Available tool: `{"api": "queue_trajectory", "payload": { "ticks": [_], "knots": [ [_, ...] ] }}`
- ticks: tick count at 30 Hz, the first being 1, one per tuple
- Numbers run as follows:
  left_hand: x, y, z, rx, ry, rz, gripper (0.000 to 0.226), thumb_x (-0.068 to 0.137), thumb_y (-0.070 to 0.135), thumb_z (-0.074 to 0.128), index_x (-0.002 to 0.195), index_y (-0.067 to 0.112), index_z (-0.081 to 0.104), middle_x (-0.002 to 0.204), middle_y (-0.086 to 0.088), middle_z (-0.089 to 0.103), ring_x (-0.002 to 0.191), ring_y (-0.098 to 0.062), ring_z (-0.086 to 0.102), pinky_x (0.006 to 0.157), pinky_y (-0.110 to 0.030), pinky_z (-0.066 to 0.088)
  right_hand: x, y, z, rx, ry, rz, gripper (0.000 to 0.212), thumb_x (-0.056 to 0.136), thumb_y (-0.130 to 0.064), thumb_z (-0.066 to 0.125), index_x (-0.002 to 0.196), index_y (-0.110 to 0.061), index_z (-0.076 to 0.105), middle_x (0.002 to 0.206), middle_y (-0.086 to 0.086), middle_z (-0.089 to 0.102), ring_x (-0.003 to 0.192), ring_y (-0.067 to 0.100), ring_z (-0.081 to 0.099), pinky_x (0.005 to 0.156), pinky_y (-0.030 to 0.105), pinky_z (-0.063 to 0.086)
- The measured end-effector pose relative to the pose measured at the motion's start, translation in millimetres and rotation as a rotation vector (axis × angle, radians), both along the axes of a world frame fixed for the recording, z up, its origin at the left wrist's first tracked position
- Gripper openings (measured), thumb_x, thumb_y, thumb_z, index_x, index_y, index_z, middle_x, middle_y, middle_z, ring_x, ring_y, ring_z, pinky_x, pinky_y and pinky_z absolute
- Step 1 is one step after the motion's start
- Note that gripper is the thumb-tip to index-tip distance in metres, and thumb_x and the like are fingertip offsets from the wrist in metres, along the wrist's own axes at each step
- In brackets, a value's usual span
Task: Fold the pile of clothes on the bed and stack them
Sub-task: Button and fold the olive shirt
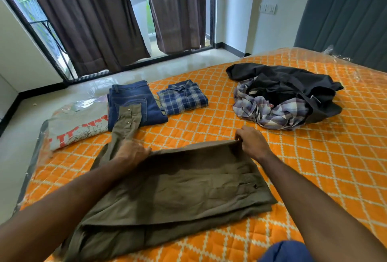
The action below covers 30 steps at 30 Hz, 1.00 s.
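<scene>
Three folded garments lie in a row on the bed: one grey printed T-shirt (77, 125), one pair of blue jeans (134, 102), one blue plaid shirt (182, 96). One olive shirt (178, 188) is spread flat, one unfolded pile (284, 98) (at least two pieces), two hands

matt olive cloth shirt (178, 186), creased, with small metal snaps on its cuff. quilted orange bed cover (314, 167) under glossy clear plastic film. blue denim jeans (134, 104), soft checked cotton shirt (182, 98), matt dark curtains (90, 21), glossy polished floor (125, 75).
</scene>
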<state>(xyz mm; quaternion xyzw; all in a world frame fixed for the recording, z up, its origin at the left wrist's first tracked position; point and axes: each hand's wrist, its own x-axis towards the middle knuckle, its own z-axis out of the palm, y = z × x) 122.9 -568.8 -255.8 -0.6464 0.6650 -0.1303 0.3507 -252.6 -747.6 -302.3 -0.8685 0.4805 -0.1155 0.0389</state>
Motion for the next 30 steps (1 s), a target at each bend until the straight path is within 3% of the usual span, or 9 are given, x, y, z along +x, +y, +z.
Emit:
{"api": "queue_trajectory", "payload": {
  "ticks": [3, 6, 15, 19, 22, 24, 27, 30],
  "knots": [
    [-19.7, 24.6, -16.2, 0.022, -0.007, 0.026, 0.031, 0.106, 0.013, 0.040, 0.132, 0.023, 0.052, 0.119, -0.001, 0.069, 0.106, -0.021, 0.069, 0.082, -0.034, 0.054, -12.6, 18.6, -9.4, -0.013, 0.066, 0.042, 0.031, 0.081, -0.002, 0.072, 0.105, -0.022, 0.070, 0.102, 0.004, 0.059, 0.100, 0.030, 0.057, 0.075, 0.036, 0.041],
    [-31.8, 42.5, -37.0, 0.086, -0.016, 0.038, 0.034, 0.106, 0.011, 0.039, 0.135, 0.020, 0.052, 0.125, -0.004, 0.069, 0.112, -0.025, 0.069, 0.088, -0.041, 0.057, -18.1, 32.6, -17.6, -0.005, 0.165, 0.089, 0.026, 0.087, -0.013, 0.070, 0.111, -0.022, 0.069, 0.111, 0.006, 0.058, 0.107, 0.031, 0.055, 0.082, 0.038, 0.043],
    [-45.2, 57.8, -47.1, 0.074, 0.043, 0.086, 0.029, 0.104, 0.012, 0.040, 0.127, 0.021, 0.056, 0.118, -0.001, 0.070, 0.106, -0.021, 0.070, 0.082, -0.041, 0.059, -31.3, 58.0, -42.6, 0.085, 0.350, 0.051, 0.032, 0.099, -0.019, 0.053, 0.128, -0.027, 0.062, 0.130, 0.005, 0.050, 0.123, 0.028, 0.046, 0.100, 0.041, 0.037],
    [-43.8, 62.0, -39.1, 0.099, 0.078, 0.015, 0.031, 0.098, 0.032, 0.048, 0.127, 0.023, 0.053, 0.120, 0.002, 0.064, 0.109, -0.021, 0.063, 0.085, -0.035, 0.047, -18.1, 61.1, -46.8, 0.078, 0.222, 0.041, 0.032, 0.094, -0.016, 0.055, 0.124, -0.023, 0.063, 0.126, 0.006, 0.050, 0.121, 0.029, 0.046, 0.098, 0.041, 0.039],
    [-41.6, 55.3, -25.6, 0.106, 0.129, -0.093, 0.046, 0.097, 0.051, 0.032, 0.119, 0.024, 0.061, 0.119, -0.003, 0.061, 0.110, -0.022, 0.056, 0.106, -0.045, 0.036, 13.2, 65.9, -49.6, 0.215, 0.008, 0.119, 0.038, 0.092, -0.013, 0.051, 0.128, -0.015, 0.064, 0.122, 0.008, 0.053, 0.116, 0.030, 0.050, 0.097, 0.041, 0.043],
    [-45.7, 46.0, -19.4, 0.063, 0.263, -0.139, 0.047, 0.102, 0.051, 0.025, 0.120, 0.026, 0.060, 0.123, -0.001, 0.057, 0.111, -0.019, 0.054, 0.105, -0.043, 0.038, 34.8, 70.0, -49.0, 0.300, -0.049, 0.154, 0.040, 0.096, -0.014, 0.047, 0.134, -0.016, 0.061, 0.128, 0.006, 0.052, 0.121, 0.027, 0.048, 0.104, 0.043, 0.042],
    [-60.3, 22.2, -26.8, -0.033, 0.472, -0.151, 0.042, 0.106, 0.044, 0.033, 0.138, 0.023, 0.049, 0.139, -0.002, 0.047, 0.119, -0.020, 0.050, 0.100, -0.038, 0.043, 53.1, 68.6, -52.9, 0.392, -0.048, 0.051, 0.042, 0.106, -0.028, 0.042, 0.146, -0.018, 0.050, 0.147, 0.006, 0.043, 0.138, 0.029, 0.039, 0.115, 0.045, 0.034],
    [-71.2, -7.1, -59.0, -0.083, 0.618, -0.049, 0.062, 0.102, 0.052, 0.043, 0.155, 0.025, 0.027, 0.162, -0.004, 0.025, 0.144, -0.027, 0.032, 0.113, -0.043, 0.036, 56.5, 59.7, -64.6, 0.490, 0.100, -0.021, 0.062, 0.105, -0.057, 0.034, 0.161, -0.030, 0.025, 0.171, 0.004, 0.006, 0.157, 0.030, 0.002, 0.123, 0.058, 0.001]
  ]
}}
